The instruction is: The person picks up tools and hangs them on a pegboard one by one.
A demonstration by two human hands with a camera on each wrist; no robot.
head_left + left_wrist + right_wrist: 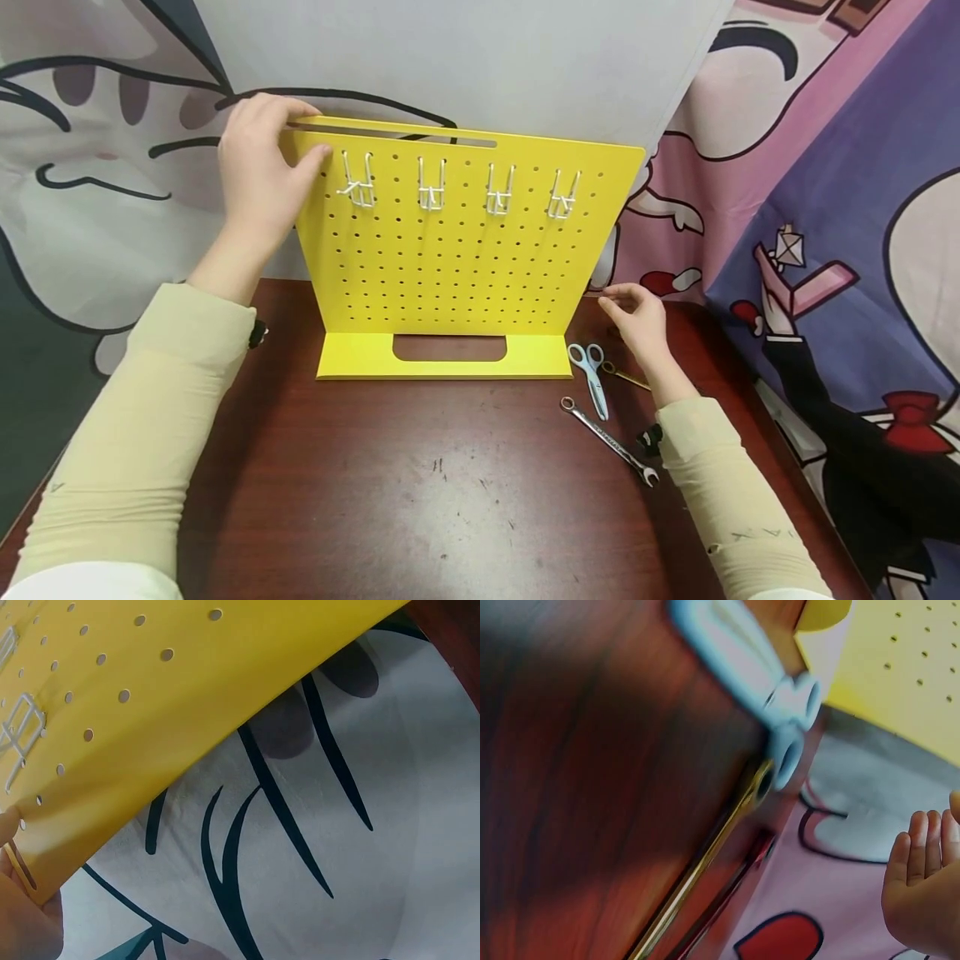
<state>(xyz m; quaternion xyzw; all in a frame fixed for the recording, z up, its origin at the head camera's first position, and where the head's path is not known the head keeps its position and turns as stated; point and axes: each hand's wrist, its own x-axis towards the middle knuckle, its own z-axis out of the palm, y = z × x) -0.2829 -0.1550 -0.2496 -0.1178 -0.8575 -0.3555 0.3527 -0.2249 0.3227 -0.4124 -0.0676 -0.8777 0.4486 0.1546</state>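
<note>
A yellow pegboard (450, 250) stands upright on its flanged base, with several white wire hooks (431, 185) in a row near its top. My left hand (262, 162) grips the board's upper left corner, thumb on the front face and fingers over the top edge. In the left wrist view part of that hand (30, 922) shows at the corner. Beside the board's lower right edge, my right hand (637, 321) hovers with relaxed fingers and nothing in them. Below it lie light blue scissors (591, 375), a gold wrench (705, 862) and a dark red tool (724, 900).
A silver combination wrench (609, 437) lies on the dark wooden table (420, 500), in front of the scissors. Printed cartoon cloth (825, 250) hangs behind and along the right side. The base of the board has a wide cutout at its middle.
</note>
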